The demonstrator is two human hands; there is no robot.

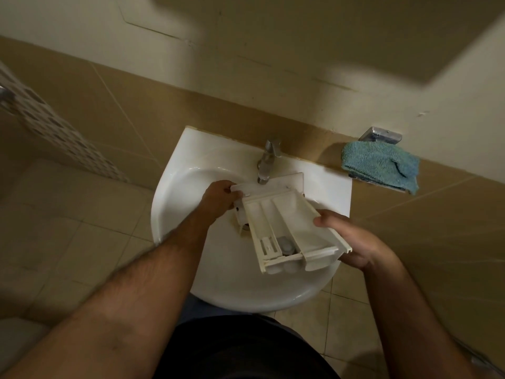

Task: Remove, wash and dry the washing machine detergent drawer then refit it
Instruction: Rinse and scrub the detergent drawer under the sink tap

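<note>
one white basin [175, 214] fixed to the tiled wall takes up the middle of the view, with one tap [266, 162] at its back edge. no water can be seen running from the spout.

one drawer [281, 222] is held over the bowl, face panel up under the tap, open side toward the camera, back end nearest the person. it has three channels running its length, and a grey cap sits near the back of the middle one.

one blue cloth [382, 165] lies on a small shelf on the wall to the right of the basin, well apart from the drawer.

two hands hold the drawer. the left hand [220, 198] has its fingers curled round the left end of the face panel. the right hand [352, 239] cups the right side rail from beneath, thumb on top of the rail, fingers under it and mostly hidden.

judging from this, the drawer is out of the machine and the washing step is in hand, at or near its start. the next move likely calls for freeing one hand to open the tap while the other keeps the drawer steady under the spout.
</note>
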